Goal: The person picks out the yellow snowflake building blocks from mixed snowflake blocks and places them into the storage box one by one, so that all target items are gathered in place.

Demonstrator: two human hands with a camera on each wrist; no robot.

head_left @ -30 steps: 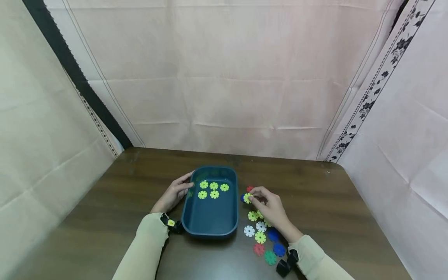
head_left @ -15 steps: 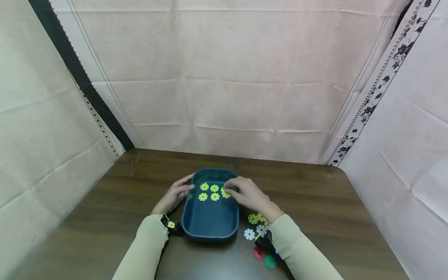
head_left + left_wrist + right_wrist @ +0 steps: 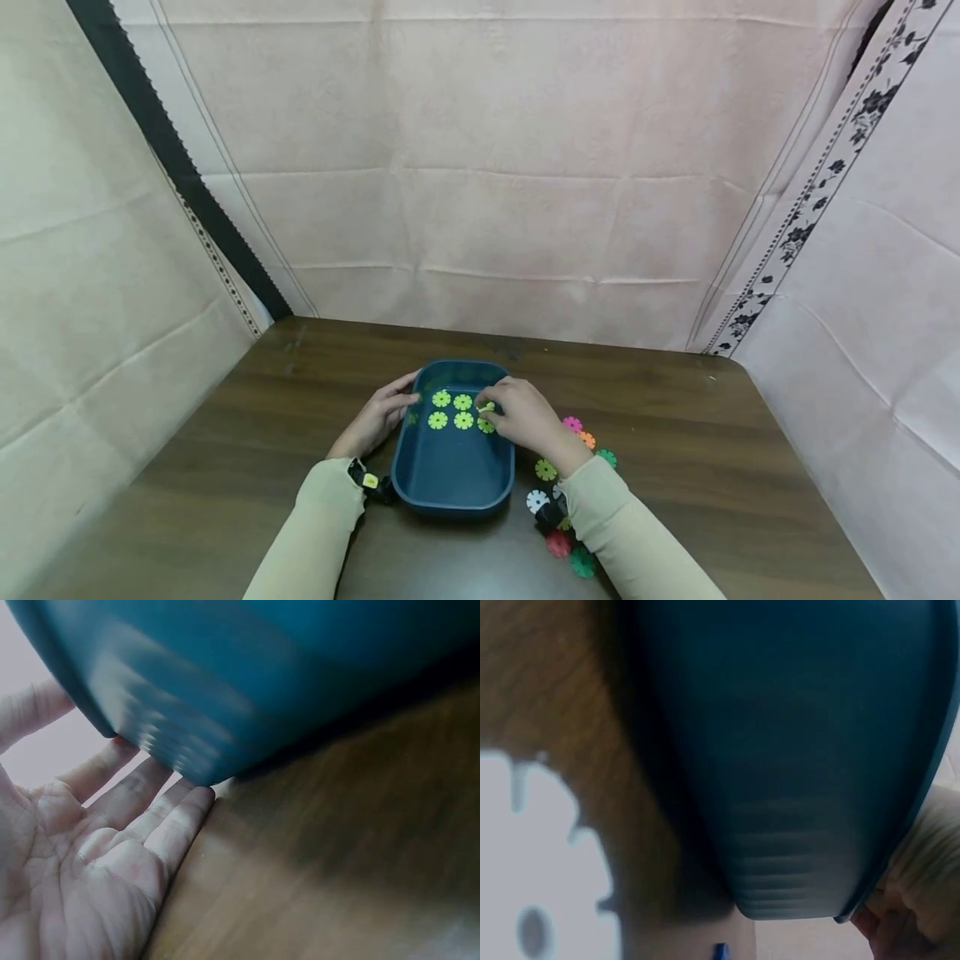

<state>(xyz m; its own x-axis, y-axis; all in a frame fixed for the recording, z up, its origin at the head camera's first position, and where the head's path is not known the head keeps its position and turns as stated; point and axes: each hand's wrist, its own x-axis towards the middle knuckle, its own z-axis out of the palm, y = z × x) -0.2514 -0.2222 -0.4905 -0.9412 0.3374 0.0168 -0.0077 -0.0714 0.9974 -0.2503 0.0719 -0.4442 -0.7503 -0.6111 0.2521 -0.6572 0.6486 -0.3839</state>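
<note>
A dark blue-green rectangular tray [image 3: 453,483] sits on the table. Inside it, yellow notched discs [image 3: 463,420] lie in two short rows. My left hand [image 3: 379,415] rests on the tray's left side, thumb over the rim; in the left wrist view its straight, spread fingers [image 3: 131,791] reach under the wall. Reaching over the right rim, my right hand [image 3: 522,415] has thumb and forefinger bent close together among the rightmost yellow discs. A disc [image 3: 486,426] shows just below the thumb, another partly behind the fingertips. I cannot tell whether the fingers pinch one.
Loose notched discs lie on the brown table [image 3: 675,467] right of the tray: a pink disc [image 3: 572,424], an orange disc [image 3: 588,439], a white disc [image 3: 537,501], a red disc [image 3: 557,544], green ones. The right forearm hides some. Pale cloth [image 3: 480,217] hangs behind and beside the table.
My right hand has carried a yellow disc from the table pile leftward into the tray; another disc now lies in the lower row. The left hand keeps its place on the tray.
</note>
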